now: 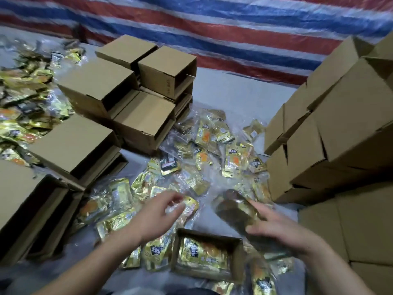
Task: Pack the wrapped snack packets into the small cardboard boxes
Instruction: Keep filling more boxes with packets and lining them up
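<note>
The open small box [207, 255] sits low in the middle of the view, just in front of the person, with a gold packet [202, 253] lying flat inside it; loose snack packets [214, 145] are strewn over the pale sheet beyond and beside it; they look light, thin and crinkly, their film probably slippery, so a pinch at a sealed edge or a flat grip across the face should serve better than a squeeze on the contents; the right hand [278, 228] holds a dark packet [236, 211] just above and right of the box, fingers along its near end and thumb underneath, though blur hides the exact grip; the left hand [157, 216] hovers over the heap left of the box, fingers loosely curled towards a gold-edged packet [190, 206] at its fingertips, whether gripped I cannot tell; stacked empty boxes [127, 92] stand to the left and a wall of cartons [340, 124] to the right.
</note>
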`<state>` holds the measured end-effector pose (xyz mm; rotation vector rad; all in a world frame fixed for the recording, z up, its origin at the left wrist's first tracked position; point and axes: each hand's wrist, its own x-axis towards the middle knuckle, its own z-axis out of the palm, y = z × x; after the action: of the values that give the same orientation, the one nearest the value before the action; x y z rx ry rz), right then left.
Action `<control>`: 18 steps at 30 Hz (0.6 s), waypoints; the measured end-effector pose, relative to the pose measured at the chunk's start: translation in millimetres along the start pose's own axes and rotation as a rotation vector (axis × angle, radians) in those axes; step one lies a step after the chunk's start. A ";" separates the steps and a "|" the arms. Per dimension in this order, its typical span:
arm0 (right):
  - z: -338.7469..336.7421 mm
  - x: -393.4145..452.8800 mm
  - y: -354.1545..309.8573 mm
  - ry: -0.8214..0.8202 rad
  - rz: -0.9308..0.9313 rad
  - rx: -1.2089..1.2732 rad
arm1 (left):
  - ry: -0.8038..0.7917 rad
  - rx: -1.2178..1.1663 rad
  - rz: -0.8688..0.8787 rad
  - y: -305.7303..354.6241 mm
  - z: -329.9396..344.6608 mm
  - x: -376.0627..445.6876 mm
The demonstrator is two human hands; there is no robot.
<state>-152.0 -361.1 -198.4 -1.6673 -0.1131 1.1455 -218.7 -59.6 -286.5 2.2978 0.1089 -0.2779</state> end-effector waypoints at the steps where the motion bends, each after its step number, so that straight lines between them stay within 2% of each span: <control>1: 7.3 -2.8 -11.3 -0.064 -0.035 -0.294 | -0.105 0.074 0.006 -13.8 10.1 -9.6; 3: 25.1 -0.4 -22.3 -0.170 -0.060 -0.786 | -0.223 0.117 0.041 -30.3 27.8 -20.6; 5: 48.0 10.2 -20.6 -0.224 -0.051 -1.179 | -0.306 0.074 0.035 -37.8 42.2 -24.2; 8: 86.0 33.8 -5.2 -0.260 -0.013 -1.547 | -0.335 -0.008 -0.060 -44.3 56.8 -24.2; 10: 100.7 52.8 8.9 -0.257 0.052 -1.606 | -0.281 -0.001 -0.060 -46.0 63.4 -19.5; 14: 105.3 86.9 36.8 -0.238 0.073 -1.405 | -0.224 0.029 -0.015 -48.3 70.4 -11.0; 18: 99.4 106.9 74.2 -0.218 0.084 -1.328 | -0.189 0.032 -0.001 -55.7 73.4 -12.6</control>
<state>-199.1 -263.1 -320.9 -2.6564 -1.1542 1.4066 -252.3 -76.0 -371.7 2.2903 0.0097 -0.4987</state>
